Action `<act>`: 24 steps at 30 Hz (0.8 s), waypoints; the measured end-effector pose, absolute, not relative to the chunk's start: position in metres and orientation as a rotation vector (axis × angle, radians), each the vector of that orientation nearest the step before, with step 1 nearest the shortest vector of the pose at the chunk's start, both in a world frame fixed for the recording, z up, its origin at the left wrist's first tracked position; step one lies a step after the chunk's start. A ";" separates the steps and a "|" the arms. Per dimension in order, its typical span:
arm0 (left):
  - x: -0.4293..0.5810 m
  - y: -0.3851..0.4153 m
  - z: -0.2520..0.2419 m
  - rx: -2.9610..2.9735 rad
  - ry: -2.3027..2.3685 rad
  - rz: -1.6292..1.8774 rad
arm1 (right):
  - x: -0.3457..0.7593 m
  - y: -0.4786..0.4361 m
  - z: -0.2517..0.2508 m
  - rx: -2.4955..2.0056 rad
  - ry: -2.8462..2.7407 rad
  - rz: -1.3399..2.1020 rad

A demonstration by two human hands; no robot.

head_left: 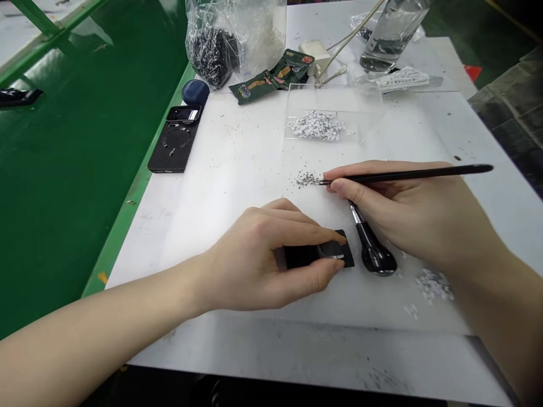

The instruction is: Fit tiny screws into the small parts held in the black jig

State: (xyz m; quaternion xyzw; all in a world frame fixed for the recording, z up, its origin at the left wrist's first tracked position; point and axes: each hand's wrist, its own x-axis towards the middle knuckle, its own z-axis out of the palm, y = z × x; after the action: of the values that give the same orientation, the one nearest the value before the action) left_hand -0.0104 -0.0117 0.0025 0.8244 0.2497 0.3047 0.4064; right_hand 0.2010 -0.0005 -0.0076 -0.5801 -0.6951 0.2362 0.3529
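My left hand (271, 254) is closed over a small black block (348, 249) on the white work surface. Its thumb and index finger pinch the sides of a dark, glossy round part (331, 250) on that block. In my right hand (407, 215) is a slim black pen-like tool (424, 173) with a narrow metal tip, held nearly level. The tip meets a scatter of tiny dark bits (306, 179). Below the right hand lies a tool with a bulbous black handle (375, 249) and a metal neck; its far end is hidden.
A clear tray (291, 133) holds small white pieces (318, 125); more white pieces (435, 284) lie by my right wrist. A black phone (173, 144), blue case (195, 91), green packets (271, 79), plastic bag (237, 39) and clear bottle (392, 39) stand farther back.
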 end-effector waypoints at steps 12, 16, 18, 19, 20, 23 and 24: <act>-0.010 -0.011 0.002 2.084 0.628 0.758 | 0.207 0.001 -0.005 -1.461 -1.821 0.667; -0.010 -0.011 0.003 2.085 0.632 0.760 | 0.208 0.002 -0.002 -1.441 -1.826 0.719; -0.010 -0.012 0.003 2.082 0.646 0.756 | 0.209 0.001 0.003 -1.456 -1.820 0.729; -0.010 -0.012 0.002 2.080 0.647 0.760 | 0.210 0.000 0.006 -1.458 -1.815 0.742; -0.011 -0.012 0.002 2.080 0.646 0.763 | 0.211 -0.001 0.009 -1.445 -1.815 0.766; -0.011 -0.012 0.001 2.084 0.632 0.779 | 0.216 -0.006 0.020 -1.306 -1.817 0.864; -0.011 -0.012 0.001 2.084 0.634 0.778 | 0.218 -0.007 0.023 -1.248 -1.824 0.918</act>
State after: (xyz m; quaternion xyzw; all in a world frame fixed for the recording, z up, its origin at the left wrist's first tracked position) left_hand -0.0107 -0.0120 0.0010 0.8248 0.2507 0.3080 0.4024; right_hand 0.2183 -0.0071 0.0231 -0.4853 -0.7094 0.3572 0.3657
